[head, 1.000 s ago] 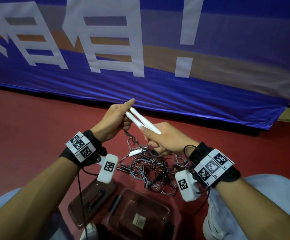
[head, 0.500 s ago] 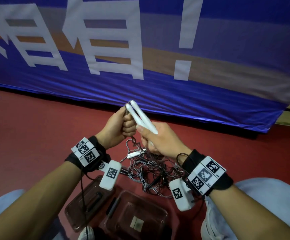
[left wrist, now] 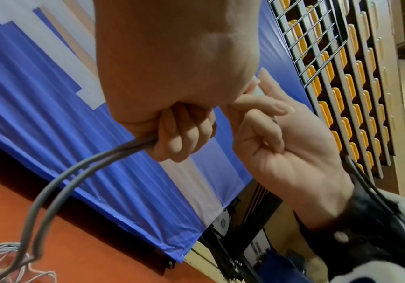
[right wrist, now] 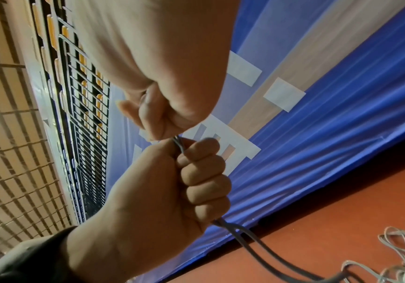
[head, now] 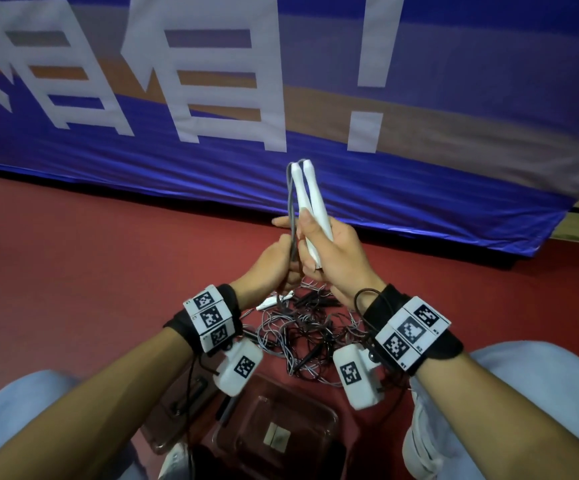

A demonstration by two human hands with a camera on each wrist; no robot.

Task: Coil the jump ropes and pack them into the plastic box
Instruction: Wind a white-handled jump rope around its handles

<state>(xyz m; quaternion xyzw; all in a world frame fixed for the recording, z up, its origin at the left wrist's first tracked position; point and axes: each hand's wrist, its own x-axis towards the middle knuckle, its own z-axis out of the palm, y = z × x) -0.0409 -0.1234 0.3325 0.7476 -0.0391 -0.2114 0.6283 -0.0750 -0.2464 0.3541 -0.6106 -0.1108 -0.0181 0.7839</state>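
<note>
Both hands work close together: the right hand [head: 336, 258] grips two white handles [head: 310, 206] held upright side by side, while the left hand [head: 274, 268] is fisted round the doubled grey cord [left wrist: 75, 172] (just below them). More tangled jump ropes [head: 308, 334] lie on the red floor [head: 90, 258], beside the plastic box [head: 315, 414].

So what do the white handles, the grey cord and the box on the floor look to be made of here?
The white handles look like smooth, slightly glossy moulded plastic: even colour, rounded ends. The grey cord seems a matte rubbery or PVC-coated line, bending in soft curves; what lies inside cannot be told. The box looks like clear, brown-tinted hard plastic, since the floor shows through its glossy walls.
</note>
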